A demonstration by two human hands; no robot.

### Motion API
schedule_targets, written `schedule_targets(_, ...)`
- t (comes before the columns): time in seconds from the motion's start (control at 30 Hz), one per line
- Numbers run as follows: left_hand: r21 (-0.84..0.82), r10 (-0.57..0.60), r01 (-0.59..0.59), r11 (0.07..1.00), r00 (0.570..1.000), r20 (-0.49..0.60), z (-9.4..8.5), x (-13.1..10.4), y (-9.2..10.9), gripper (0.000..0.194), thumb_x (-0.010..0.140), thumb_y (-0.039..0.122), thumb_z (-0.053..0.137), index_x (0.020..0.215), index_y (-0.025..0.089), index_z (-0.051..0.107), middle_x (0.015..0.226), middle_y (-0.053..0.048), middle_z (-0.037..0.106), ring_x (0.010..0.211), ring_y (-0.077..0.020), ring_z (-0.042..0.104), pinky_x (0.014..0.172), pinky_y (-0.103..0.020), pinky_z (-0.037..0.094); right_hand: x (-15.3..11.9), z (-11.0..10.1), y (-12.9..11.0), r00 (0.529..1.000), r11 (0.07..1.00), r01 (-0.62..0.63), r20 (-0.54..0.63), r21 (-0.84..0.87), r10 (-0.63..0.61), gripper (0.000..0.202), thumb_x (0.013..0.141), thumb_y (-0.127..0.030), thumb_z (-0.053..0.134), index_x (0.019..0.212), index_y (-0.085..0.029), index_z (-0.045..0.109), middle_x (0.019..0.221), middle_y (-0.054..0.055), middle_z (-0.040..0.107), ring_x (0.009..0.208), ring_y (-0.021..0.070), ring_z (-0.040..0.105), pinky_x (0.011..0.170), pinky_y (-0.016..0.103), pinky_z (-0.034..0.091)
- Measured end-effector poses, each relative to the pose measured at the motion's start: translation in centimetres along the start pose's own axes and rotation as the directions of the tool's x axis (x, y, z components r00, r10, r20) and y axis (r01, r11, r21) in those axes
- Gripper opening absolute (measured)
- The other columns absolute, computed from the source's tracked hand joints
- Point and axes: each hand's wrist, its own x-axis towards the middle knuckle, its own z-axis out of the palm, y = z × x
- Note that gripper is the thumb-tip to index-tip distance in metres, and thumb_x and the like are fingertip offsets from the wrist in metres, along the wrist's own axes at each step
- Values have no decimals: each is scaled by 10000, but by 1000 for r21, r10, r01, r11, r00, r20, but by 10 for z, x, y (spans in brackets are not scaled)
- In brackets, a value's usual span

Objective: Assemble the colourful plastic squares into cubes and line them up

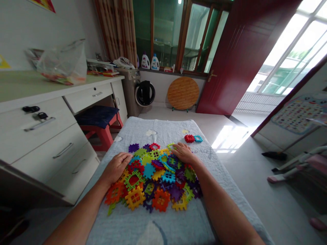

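A heap of colourful plastic interlocking pieces (153, 177) lies on a table covered with a pale blue cloth (150, 226). My left hand (119, 165) rests against the heap's left edge, its fingers pressed together; what they hold, if anything, is hidden. On the upper right of the heap lies my right hand (183, 153), palm down with fingers spread over the pieces. Beyond it, a red piece (189, 138) and a blue piece (198, 139) sit side by side, apart from the heap.
A white desk (61, 117) with a plastic bag (63, 64) stands at the left, a stool (99, 117) beside it. Behind the table are a washing machine (131, 92), a round wooden board (183, 93) and a red door (230, 58).
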Motion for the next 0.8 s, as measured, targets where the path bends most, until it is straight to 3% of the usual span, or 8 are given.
schedule_targets(0.13,12,-10,10,1000,1000,7,0,0,0,450,876,534,372,923,209,681,1015,-51,688,1001,-218,608,951,-346,455,2,-1,1,996,994,78,37,73,-81,288,913,-369,450,1037,-242,676,1141,82,585,1100,241,509,950,417,359)
schedule_targets(0.27,17,-14,14,1000,1000,1,1,0,-3,452,873,542,371,923,216,680,1014,-49,690,1006,-219,606,955,-350,453,2,-8,3,989,946,145,-63,290,-133,257,858,-218,513,1058,-188,671,1143,89,571,1033,184,546,922,334,411)
schedule_targets(0.37,28,-24,24,999,1000,7,1,0,-3,457,871,541,370,934,209,679,1031,-52,684,1016,-220,606,958,-350,450,-2,-16,-3,981,869,194,-91,456,-171,248,849,-196,508,1027,-171,678,1092,81,596,985,164,567,908,321,431)
schedule_targets(0.47,36,-28,27,999,999,16,1,0,-2,471,870,545,362,933,203,678,1030,-56,682,1014,-226,607,956,-352,449,-9,-23,-14,974,721,190,-37,666,-222,234,855,-271,512,998,-172,668,1007,67,649,948,163,597,898,332,447)
schedule_targets(0.57,35,-19,18,999,1000,21,1,0,-2,474,872,548,357,928,202,676,1026,-56,682,1011,-226,607,950,-346,452,-17,-31,-24,958,462,132,7,877,-288,280,860,-353,505,1027,-169,635,959,75,685,943,180,633,895,354,466)
schedule_targets(0.63,35,-16,15,999,1000,20,1,0,-3,475,873,549,358,933,202,676,1032,-59,681,1014,-225,604,950,-345,450,-21,-35,-26,959,336,118,-19,934,-283,300,860,-376,495,1036,-167,618,993,91,686,970,194,640,899,363,472)
schedule_targets(0.7,35,-17,17,999,1000,15,1,0,-3,471,872,546,361,940,204,677,1035,-60,681,1014,-226,604,948,-350,452,-21,-38,-22,977,347,128,-57,929,-208,297,859,-378,482,1023,-168,614,1012,92,680,967,193,642,881,355,482)
schedule_targets(0.8,32,-13,13,999,1000,11,1,0,-3,454,870,540,372,937,211,678,1024,-55,684,1004,-224,607,942,-350,455,-18,-39,-9,993,601,117,-93,791,-72,240,836,-312,492,962,-162,631,939,70,685,888,172,640,826,331,492)
